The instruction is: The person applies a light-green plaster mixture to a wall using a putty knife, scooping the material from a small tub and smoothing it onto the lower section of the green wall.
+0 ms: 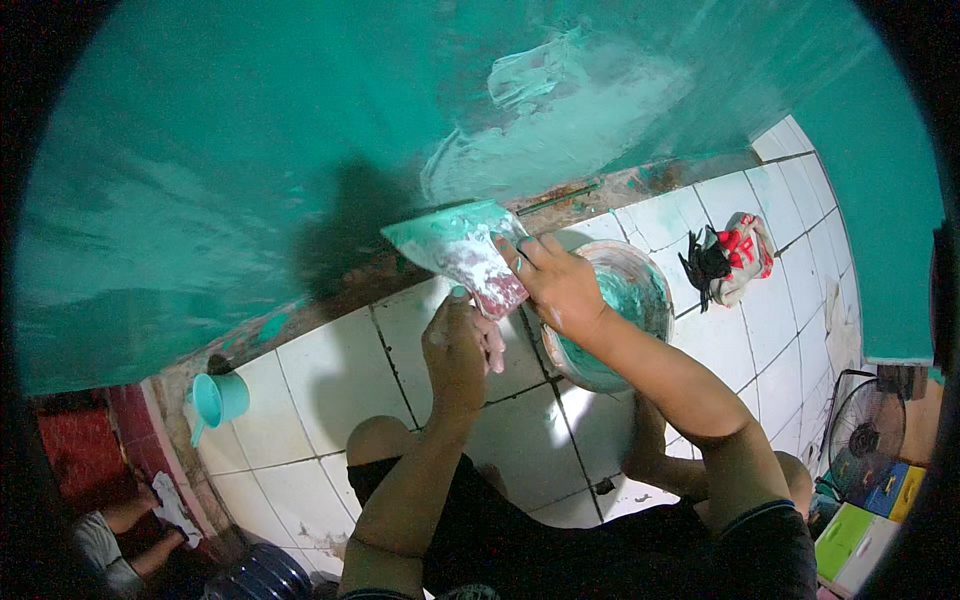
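Observation:
A broad putty scraper [455, 248], smeared white and teal with a reddish handle end, is tilted in front of the lower wall. My right hand [560, 285] grips it from the right, fingers lying over its face. Just below the handle, my left hand [460, 345] is curled closed with the thumb up near the scraper's edge; whether it holds anything is hidden. Under my right forearm stands a round bucket [590, 381] with teal paste inside. The teal wall [250, 130] bears pale patches, and a thick wet smear [530, 75] shows higher up.
White floor tiles [320, 400] meet the wall at a rough, broken edge. A turquoise dipper [220, 398] stands at left, a crumpled plastic bag [742, 258] at right. A fan [865, 430] is at far right. Another person's arm [150, 550] shows at lower left.

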The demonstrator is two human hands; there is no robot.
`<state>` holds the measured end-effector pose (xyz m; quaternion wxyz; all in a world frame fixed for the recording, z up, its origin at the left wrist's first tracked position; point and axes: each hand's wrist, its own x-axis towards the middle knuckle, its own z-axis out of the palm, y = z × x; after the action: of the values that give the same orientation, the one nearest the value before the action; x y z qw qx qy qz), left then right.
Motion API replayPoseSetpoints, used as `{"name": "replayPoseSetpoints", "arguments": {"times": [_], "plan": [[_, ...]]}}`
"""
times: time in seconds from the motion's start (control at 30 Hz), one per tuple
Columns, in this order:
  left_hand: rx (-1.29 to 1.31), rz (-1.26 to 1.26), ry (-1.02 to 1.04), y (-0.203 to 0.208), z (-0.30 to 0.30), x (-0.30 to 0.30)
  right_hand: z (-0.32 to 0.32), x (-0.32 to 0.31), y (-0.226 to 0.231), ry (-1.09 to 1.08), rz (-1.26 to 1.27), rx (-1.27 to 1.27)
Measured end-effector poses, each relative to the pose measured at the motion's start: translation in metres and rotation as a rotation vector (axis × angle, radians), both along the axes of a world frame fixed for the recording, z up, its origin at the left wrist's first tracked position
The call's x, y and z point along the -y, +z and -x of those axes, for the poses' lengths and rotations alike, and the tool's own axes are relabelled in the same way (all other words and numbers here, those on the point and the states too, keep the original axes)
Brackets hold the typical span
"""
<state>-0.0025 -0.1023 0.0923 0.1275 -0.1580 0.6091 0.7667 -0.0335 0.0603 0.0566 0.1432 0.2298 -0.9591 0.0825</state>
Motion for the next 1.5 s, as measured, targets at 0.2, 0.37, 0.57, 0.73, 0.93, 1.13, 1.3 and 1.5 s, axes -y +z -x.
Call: {"name": "replayPoseSetpoints", "arguments": {"times": [0.2, 0.37, 0.57, 0.73, 0.93, 1.13, 1.3, 1.5], "plan": [[-0.085, 0.141, 0.061, 0.001, -0.005, 0.015, 0.021, 0.014, -0.026, -0.014, 0.082, -0.031], [-0.071, 0.157, 0.068, 0.000, -0.007, 0.019, 0.055, 0.000, -0.015, -0.068, 0.135, -0.096], [-0.075, 0.172, 0.089, 0.001, -0.008, 0.015, 0.069, -0.034, 0.006, -0.007, 0.307, -0.163], [-0.033, 0.141, 0.106, 0.006, -0.011, 0.004, 0.075, -0.074, 0.026, -0.061, 0.398, -0.255], [-0.041, 0.167, 0.030, 0.000, -0.013, -0.012, 0.086, -0.124, 0.027, -0.142, 0.491, -0.354], [-0.027, 0.178, 0.021, -0.010, -0.009, -0.022, 0.082, -0.168, 0.031, -0.239, 0.556, -0.316], [-0.023, 0.159, 0.000, -0.013, -0.007, -0.023, 0.081, -0.205, 0.023, -0.296, 0.575, -0.298], [0.004, 0.126, -0.035, -0.015, -0.005, -0.026, 0.070, -0.245, 0.018, -0.329, 0.582, -0.338]]}}
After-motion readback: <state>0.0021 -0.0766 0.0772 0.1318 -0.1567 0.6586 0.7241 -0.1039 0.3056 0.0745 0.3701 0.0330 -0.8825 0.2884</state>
